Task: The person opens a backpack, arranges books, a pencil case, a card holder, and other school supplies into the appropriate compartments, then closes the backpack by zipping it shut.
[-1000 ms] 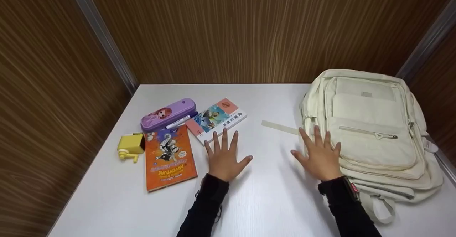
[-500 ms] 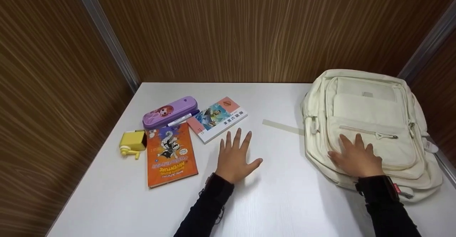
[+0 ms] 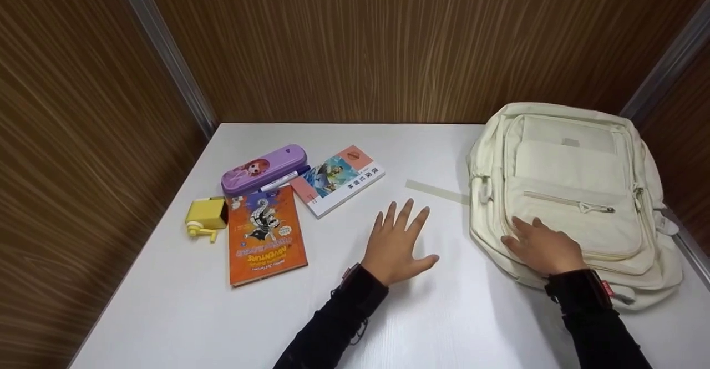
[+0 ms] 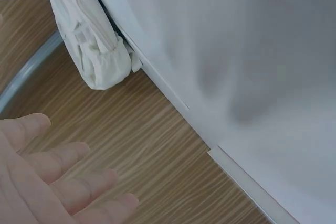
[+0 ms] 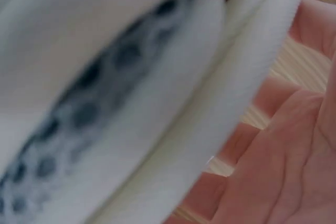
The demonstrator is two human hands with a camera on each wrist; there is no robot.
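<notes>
A cream backpack (image 3: 577,163) lies on the right of the white table. My right hand (image 3: 546,248) is over its lower front, fingers slightly bent; in the right wrist view the palm and fingers (image 5: 283,166) are beside the pale fabric, and firm contact cannot be told. My left hand (image 3: 396,244) is spread above the table between the books and the backpack, holding nothing. The left wrist view shows its spread fingers (image 4: 68,166), with the backpack (image 4: 94,40) farther off.
On the left are an orange book (image 3: 267,241), a purple pencil case (image 3: 265,168), a marker (image 3: 280,181), a yellow sharpener (image 3: 205,217) and a white-and-pink book (image 3: 338,180). A pale tape strip (image 3: 435,191) lies left of the backpack. Wood-patterned panels (image 3: 355,47) surround the table.
My right hand has moved right, from the backpack's left edge onto its lower front, its fingers now more bent. My left hand has moved right, away from the books, still spread.
</notes>
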